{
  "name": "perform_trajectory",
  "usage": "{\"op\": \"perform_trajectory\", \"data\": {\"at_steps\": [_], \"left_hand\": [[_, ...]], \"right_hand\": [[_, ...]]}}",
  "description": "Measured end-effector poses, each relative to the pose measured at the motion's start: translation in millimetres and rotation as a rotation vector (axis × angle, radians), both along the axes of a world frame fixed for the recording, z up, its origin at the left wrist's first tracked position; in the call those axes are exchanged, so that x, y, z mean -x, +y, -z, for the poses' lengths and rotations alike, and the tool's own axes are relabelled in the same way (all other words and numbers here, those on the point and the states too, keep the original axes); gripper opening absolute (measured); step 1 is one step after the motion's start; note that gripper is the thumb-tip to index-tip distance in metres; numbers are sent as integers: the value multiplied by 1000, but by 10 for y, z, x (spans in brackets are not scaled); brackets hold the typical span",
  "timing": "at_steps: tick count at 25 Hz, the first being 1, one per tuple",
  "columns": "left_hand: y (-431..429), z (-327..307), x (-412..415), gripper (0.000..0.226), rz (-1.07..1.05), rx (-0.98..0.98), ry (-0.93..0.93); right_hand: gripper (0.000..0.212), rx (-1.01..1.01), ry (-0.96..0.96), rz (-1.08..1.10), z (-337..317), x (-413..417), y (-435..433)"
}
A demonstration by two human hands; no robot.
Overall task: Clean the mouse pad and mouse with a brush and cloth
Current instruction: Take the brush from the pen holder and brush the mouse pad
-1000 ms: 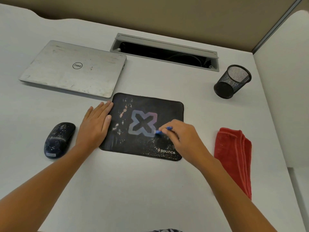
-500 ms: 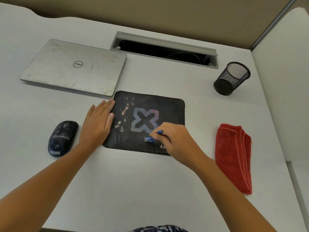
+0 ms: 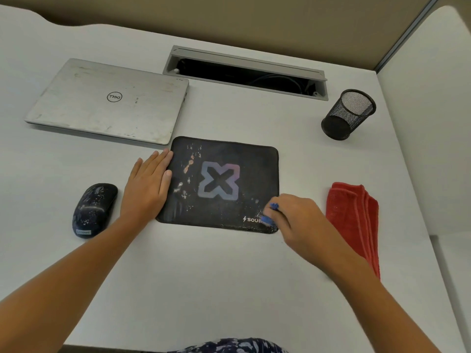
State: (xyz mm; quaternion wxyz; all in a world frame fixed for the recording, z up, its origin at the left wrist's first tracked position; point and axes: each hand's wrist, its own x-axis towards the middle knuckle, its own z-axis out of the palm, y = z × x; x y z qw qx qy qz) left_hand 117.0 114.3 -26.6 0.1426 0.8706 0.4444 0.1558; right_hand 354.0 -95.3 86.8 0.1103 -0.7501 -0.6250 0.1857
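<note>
One black mouse pad [image 3: 224, 184] lies flat in the middle of the white desk [image 3: 229, 276], a pale X printed at its centre, with light specks and a few orange smears down its left part and more specks along its near edge. The left hand [image 3: 147, 187] lies flat with fingers together and pressed down, half on the desk and half on the pad's left edge, thumb on the pad. The right hand [image 3: 300, 222] sits at the pad's near right corner, fingers curled around a small blue brush [image 3: 270, 215]; the brush's lower end touches the pad right over the printed lettering, hiding the last letters, and most of the handle is buried in the grip. One dark mouse [image 3: 94, 210], flecked with white specks, rests on the desk just left of the left hand, apart from the pad. One red cloth [image 3: 356, 222], folded, lies on the desk to the right of the right hand, partly behind the right wrist, well clear of the pad. Beyond the pad, one closed silver laptop [image 3: 112, 103] sits with its near right corner just beside the pad's far left corner and the left fingertips. One black mesh pen cup [image 3: 348, 114] stands upright far right. One open cable tray [image 3: 244, 72] is set into the desk at the back, with cables faintly visible inside. Two bare forearms reach in from the near edge.
</note>
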Motion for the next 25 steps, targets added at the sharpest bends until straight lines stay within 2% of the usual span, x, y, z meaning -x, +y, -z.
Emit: {"op": "perform_trajectory", "data": {"at_steps": [2, 5, 10, 16, 19, 23, 25], "left_hand": [[3, 7, -3, 52, 0, -2, -3], [7, 16, 2, 52, 1, -2, -7], [9, 17, -3, 52, 7, 9, -11], [16, 14, 12, 51, 5, 7, -14], [6, 17, 8, 51, 8, 9, -25], [1, 14, 8, 50, 8, 4, -25], [14, 17, 12, 51, 10, 5, -24]], "right_hand": [[21, -86, 140, -3, 49, 232, 130], [26, -76, 245, -45, 178, 568, 243], [20, -40, 122, 42, 143, 126, -175], [14, -273, 254, 347, 223, 156, -43], [14, -313, 174, 484, 250, 17, 55], [17, -109, 209, 347, 205, -61, -193], [15, -193, 199, 357, 170, -86, -247]]}}
